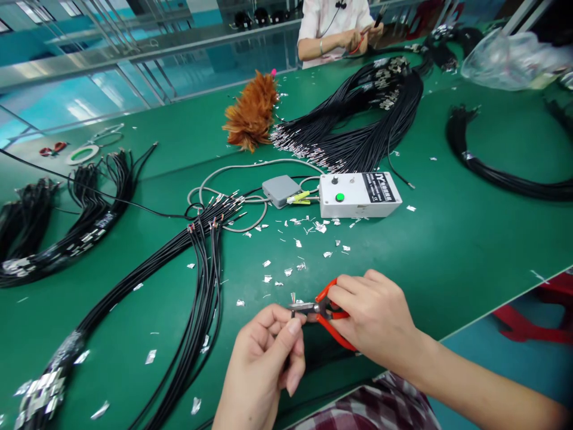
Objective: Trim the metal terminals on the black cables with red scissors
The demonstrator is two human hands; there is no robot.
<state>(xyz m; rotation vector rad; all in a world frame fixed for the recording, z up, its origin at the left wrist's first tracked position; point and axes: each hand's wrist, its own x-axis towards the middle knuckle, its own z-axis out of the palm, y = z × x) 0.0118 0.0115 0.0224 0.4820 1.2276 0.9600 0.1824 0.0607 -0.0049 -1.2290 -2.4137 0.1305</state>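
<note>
Between the thumb and fingers of my left hand (271, 352) is pinched a black cable (293, 314), its end pointing up with thin bare wires showing. My right hand (373, 313) grips red-handled scissors (333, 325), whose blades lie across the cable end just above my left fingertips. Whether the blades are fully closed is too small to tell. To the left of my hands, a bundle of black cables (197, 310) with stripped ends lies on the green table (430, 257). Small silvery foil scraps (289, 272) are scattered just beyond the scissors.
A white control box (360, 203) with a green button stands beyond my hands, beside a grey pedal-like box (277, 190). Behind them lie a brown feather duster (254, 113) and a large black cable bundle (358, 140). Across the table, a person (335, 36) works with both hands.
</note>
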